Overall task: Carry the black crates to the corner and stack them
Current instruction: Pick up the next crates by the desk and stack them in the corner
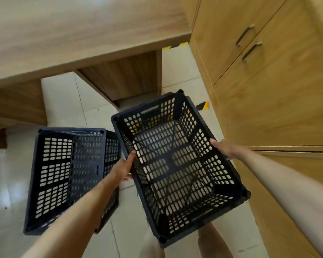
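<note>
Left of my fingers a second black crate (71,175) sits on the floor (62,101). My left hand (122,169) and right hand (223,148) each grip a long rim of the held crate (179,164), raised between them.

Below you the pale tiled floor (63,101) carries one black crate (71,175), standing upright just off the wooden desk's (73,30) front edge; yellow-black tape (202,105) lies by the cabinet (268,90) base.
</note>
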The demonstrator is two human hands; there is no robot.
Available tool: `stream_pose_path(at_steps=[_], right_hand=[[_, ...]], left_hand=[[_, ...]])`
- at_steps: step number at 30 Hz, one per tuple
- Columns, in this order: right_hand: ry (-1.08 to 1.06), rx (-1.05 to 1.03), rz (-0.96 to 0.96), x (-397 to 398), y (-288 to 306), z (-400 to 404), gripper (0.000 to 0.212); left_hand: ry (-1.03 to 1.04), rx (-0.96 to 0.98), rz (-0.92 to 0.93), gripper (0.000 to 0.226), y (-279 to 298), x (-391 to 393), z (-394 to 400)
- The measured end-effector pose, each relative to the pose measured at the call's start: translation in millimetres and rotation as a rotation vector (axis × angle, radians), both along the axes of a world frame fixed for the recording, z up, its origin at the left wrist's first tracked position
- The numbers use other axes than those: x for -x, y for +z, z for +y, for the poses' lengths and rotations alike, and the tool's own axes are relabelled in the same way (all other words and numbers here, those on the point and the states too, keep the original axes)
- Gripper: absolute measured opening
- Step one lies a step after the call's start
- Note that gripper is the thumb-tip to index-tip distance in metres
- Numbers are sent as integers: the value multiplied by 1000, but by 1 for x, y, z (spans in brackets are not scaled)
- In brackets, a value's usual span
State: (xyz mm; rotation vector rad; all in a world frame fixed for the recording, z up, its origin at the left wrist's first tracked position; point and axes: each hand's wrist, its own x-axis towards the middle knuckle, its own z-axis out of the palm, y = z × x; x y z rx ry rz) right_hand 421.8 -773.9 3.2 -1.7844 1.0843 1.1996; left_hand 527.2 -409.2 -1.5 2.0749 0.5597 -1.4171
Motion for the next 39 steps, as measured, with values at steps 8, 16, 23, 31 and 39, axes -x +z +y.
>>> stream_pose_path(at_steps=[8, 16, 23, 31, 39], right_hand=[[-170, -91, -1, 20, 134, 25, 55], [15, -132, -69, 29, 186, 54, 58], [298, -120, -163, 6, 232, 80, 67], [444, -158, -205, -16, 274, 143, 64], [843, -123, -282, -25, 304, 267, 64]], left_hand=[[-140, -116, -132, 84, 136, 11, 14], [-93, -132, -296, 84, 198, 35, 53], [-68, -283, -466, 95, 258, 62, 87], [121, -377, -500, 87, 307, 151, 144], [428, -492, -480, 89, 333, 251, 230]])
